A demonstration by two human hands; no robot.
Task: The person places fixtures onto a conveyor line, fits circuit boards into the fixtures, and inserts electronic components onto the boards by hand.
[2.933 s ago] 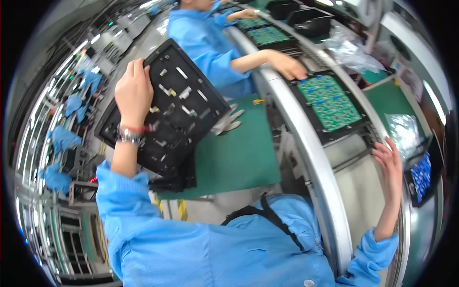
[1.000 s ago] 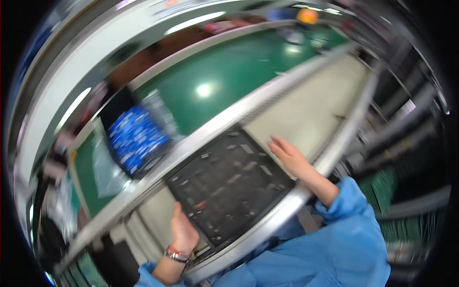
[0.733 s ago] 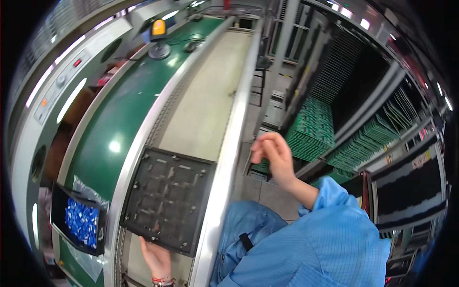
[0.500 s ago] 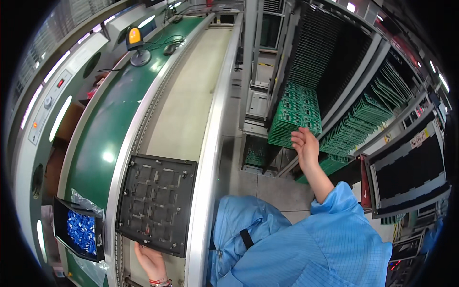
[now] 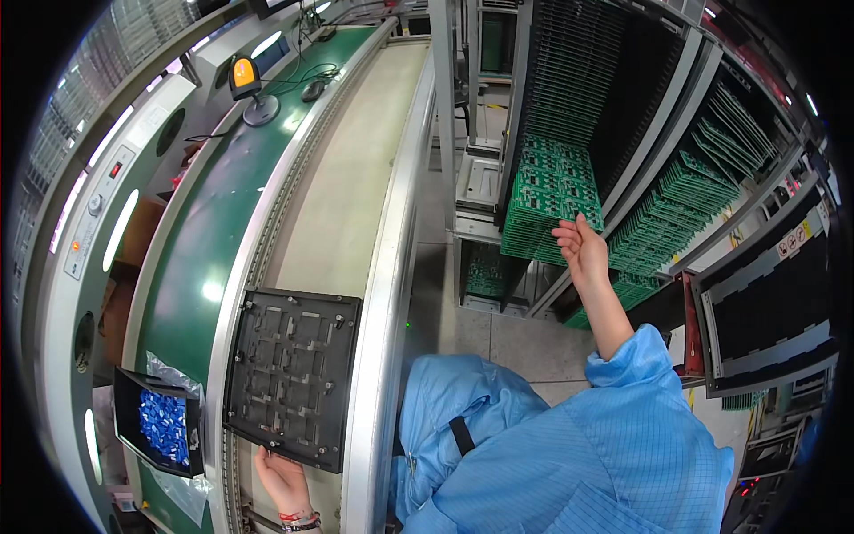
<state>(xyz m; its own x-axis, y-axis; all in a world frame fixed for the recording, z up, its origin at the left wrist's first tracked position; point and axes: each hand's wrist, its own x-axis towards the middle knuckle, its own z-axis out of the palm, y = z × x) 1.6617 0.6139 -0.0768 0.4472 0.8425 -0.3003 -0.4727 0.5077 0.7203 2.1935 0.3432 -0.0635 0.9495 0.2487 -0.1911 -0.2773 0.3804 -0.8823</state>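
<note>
At the near edge of a black fixture tray [image 5: 294,374], my left hand [image 5: 283,481] grips the tray, its fingertips partly hidden under the rim. The tray has rows of cut-out pockets and small metal posts, and lies on the pale conveyor. On the right, my right hand [image 5: 585,254] reaches to the front corner of the topmost green circuit board [image 5: 553,182] in a tall rack. Its fingers are bent at the board's edge, closed on that corner as far as I can see. More boards are stacked closely below it.
A black bin of small blue parts [image 5: 165,427] stands left of the tray on a green work surface [image 5: 191,285]. Farther up are a yellow-and-grey scanner on a stand [image 5: 253,93] and a mouse [image 5: 312,91]. A second rack of boards [image 5: 667,214] stands at right; a metal rail [image 5: 391,231] borders the conveyor.
The whole view has shifted slightly. My right hand remains by the board's front corner, its fingers a little more bent. My left hand stays at the tray's near edge.
</note>
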